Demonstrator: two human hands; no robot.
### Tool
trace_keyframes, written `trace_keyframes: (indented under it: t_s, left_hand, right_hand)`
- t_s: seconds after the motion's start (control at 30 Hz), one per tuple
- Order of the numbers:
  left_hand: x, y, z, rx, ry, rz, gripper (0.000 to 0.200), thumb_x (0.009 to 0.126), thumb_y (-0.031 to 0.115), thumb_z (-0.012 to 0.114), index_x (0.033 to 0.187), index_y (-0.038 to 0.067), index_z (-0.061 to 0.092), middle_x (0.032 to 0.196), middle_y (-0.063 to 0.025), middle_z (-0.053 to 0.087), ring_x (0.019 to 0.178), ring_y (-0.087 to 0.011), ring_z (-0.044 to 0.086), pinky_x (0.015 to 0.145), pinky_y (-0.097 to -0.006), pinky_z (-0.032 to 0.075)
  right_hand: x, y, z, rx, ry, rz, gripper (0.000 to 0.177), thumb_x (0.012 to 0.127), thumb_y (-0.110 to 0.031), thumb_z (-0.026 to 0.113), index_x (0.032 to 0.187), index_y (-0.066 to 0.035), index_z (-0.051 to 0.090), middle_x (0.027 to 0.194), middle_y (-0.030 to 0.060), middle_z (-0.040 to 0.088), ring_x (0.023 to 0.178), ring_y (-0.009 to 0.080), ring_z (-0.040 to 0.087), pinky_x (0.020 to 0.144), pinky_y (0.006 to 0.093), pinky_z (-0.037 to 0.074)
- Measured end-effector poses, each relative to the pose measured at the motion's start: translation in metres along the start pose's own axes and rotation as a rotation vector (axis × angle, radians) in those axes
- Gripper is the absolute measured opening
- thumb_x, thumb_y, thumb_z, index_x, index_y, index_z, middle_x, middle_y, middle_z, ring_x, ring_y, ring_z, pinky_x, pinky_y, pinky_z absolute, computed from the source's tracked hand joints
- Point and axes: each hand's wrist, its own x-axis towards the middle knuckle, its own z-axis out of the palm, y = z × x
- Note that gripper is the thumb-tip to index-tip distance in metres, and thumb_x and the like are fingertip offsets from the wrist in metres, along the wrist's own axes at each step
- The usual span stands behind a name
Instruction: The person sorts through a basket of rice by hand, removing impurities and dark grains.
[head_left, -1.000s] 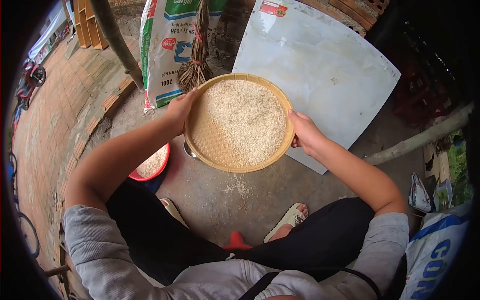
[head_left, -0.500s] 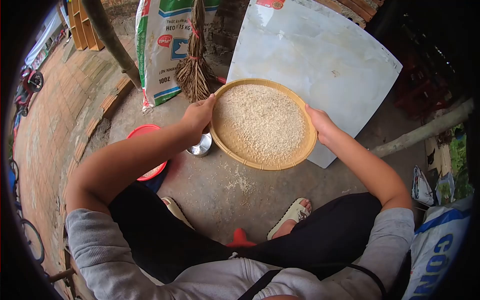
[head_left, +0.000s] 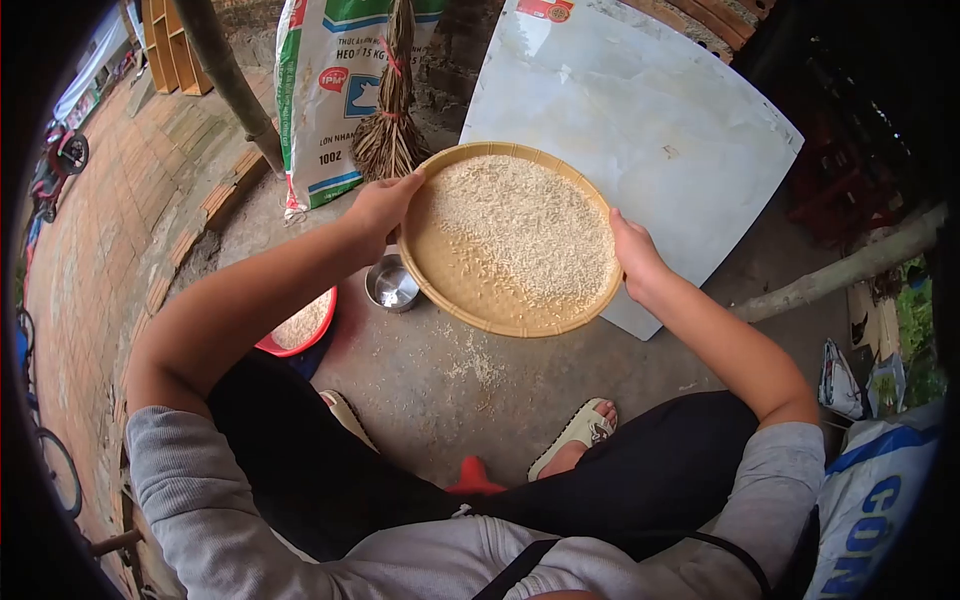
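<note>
Between my hands a round woven winnowing tray (head_left: 455, 292) is held up above the floor. A layer of pale rice grains (head_left: 525, 220) covers most of it, thinner toward the lower left where the weave shows. My left hand (head_left: 385, 208) is closed on the left rim, thumb on top. My right hand (head_left: 637, 255) grips the right rim, its other fingers mostly hidden beneath. Below the tray's left side stands a small metal bowl (head_left: 392, 287). Partly behind my left forearm is a red basin (head_left: 328, 318) with grains in it.
Spilled grains (head_left: 475, 365) lie on the concrete floor. A straw broom (head_left: 390, 140) leans against a printed feed sack (head_left: 330, 100). A large pale board (head_left: 640, 110) slopes behind the tray. Wooden poles (head_left: 225, 75) stand at left and right, and another sack (head_left: 875, 510) is at lower right.
The tray has shifted slightly left, with both hands still on its rim. The grains have moved toward the upper right, baring more weave at lower left. More of the metal bowl shows.
</note>
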Motion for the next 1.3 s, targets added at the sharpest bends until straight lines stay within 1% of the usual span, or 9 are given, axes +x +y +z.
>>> trace_keyframes:
  t_s: [0.07,0.2,0.33,0.47,0.67,0.87,1.07,1.2,1.3]
  left_hand:
    - [0.01,0.016,-0.027,-0.006,-0.085,-0.02,0.037,0.092,0.038,0.054,0.108,0.005,0.062,0.089,-0.0108,0.066,0.068,-0.0191,0.065,0.059,-0.0319,0.053]
    - [0.014,-0.001,-0.016,-0.043,-0.007,-0.039,0.036,0.092,0.035,0.055,0.109,0.004,0.06,0.089,-0.0095,0.066,0.07,-0.0188,0.065,0.062,-0.0316,0.055]
    - [-0.019,-0.001,0.011,0.134,-0.09,0.123,0.032,0.094,0.039,0.052,0.097,0.009,0.061,0.068,-0.0003,0.054,0.047,-0.0088,0.042,0.043,-0.0245,0.029]
    - [0.014,0.011,-0.033,0.044,-0.137,-0.086,0.038,0.094,0.037,0.05,0.11,0.005,0.06,0.093,-0.0116,0.067,0.076,-0.0211,0.068,0.069,-0.03,0.056]
    - [-0.001,-0.024,0.004,0.13,-0.106,0.036,0.037,0.093,0.043,0.053,0.104,0.008,0.062,0.071,-0.0002,0.055,0.047,-0.0106,0.042,0.044,-0.0251,0.033]
    - [0.026,-0.003,-0.028,-0.046,-0.057,-0.011,0.04,0.094,0.04,0.051,0.114,0.005,0.057,0.089,-0.0084,0.064,0.066,-0.0201,0.064,0.064,-0.037,0.056]
    - [-0.004,-0.021,0.018,-0.011,-0.038,0.036,0.032,0.093,0.039,0.054,0.097,0.008,0.059,0.067,-0.0004,0.052,0.046,-0.0116,0.04,0.042,-0.0268,0.033]
    - [0.026,0.0,-0.026,0.002,-0.062,-0.055,0.039,0.093,0.039,0.053,0.111,0.005,0.058,0.095,-0.0113,0.066,0.075,-0.0218,0.067,0.067,-0.0349,0.057]
    - [0.015,-0.012,-0.013,-0.057,0.0,-0.022,0.035,0.094,0.037,0.052,0.107,0.005,0.058,0.084,-0.0069,0.062,0.065,-0.0166,0.061,0.056,-0.0313,0.052]
  right_hand:
    - [-0.029,-0.011,0.023,-0.332,-0.185,0.036,0.044,0.101,-0.037,0.034,0.122,-0.003,0.051,0.111,0.0116,0.062,0.095,0.0212,0.064,0.079,0.0359,0.054]
    - [-0.028,-0.014,0.022,-0.05,-0.043,0.055,0.041,0.1,-0.037,0.035,0.102,-0.002,0.056,0.089,0.0077,0.062,0.079,0.016,0.065,0.069,0.0313,0.054]
    - [0.003,0.007,-0.001,-0.003,0.093,-0.177,0.04,0.1,-0.036,0.035,0.104,-0.001,0.055,0.088,0.0076,0.061,0.076,0.0162,0.063,0.069,0.0318,0.052]
    - [-0.045,-0.016,0.034,-0.255,-0.123,-0.042,0.04,0.1,-0.037,0.037,0.1,-0.002,0.054,0.084,0.0077,0.059,0.07,0.0149,0.059,0.063,0.0316,0.048]
    - [-0.002,-0.002,0.001,-0.055,-0.008,-0.159,0.041,0.1,-0.036,0.037,0.103,0.001,0.055,0.091,0.0089,0.062,0.082,0.0173,0.062,0.072,0.0317,0.05]
    - [-0.042,-0.025,0.033,-0.287,-0.103,-0.025,0.043,0.1,-0.035,0.038,0.118,0.001,0.052,0.102,0.0112,0.064,0.087,0.0192,0.064,0.073,0.0317,0.052]
    - [0.001,-0.009,-0.006,0.103,-0.063,-0.035,0.044,0.1,-0.035,0.037,0.118,0.001,0.052,0.104,0.0127,0.064,0.088,0.0222,0.065,0.074,0.0356,0.053]
    - [-0.04,-0.02,0.031,-0.175,-0.004,-0.081,0.043,0.1,-0.035,0.036,0.113,0.002,0.055,0.097,0.0105,0.064,0.087,0.0204,0.065,0.077,0.0353,0.052]
    - [-0.036,-0.031,0.021,-0.212,-0.063,-0.058,0.043,0.1,-0.035,0.036,0.113,0.001,0.055,0.098,0.0102,0.064,0.088,0.0185,0.064,0.078,0.0347,0.051]
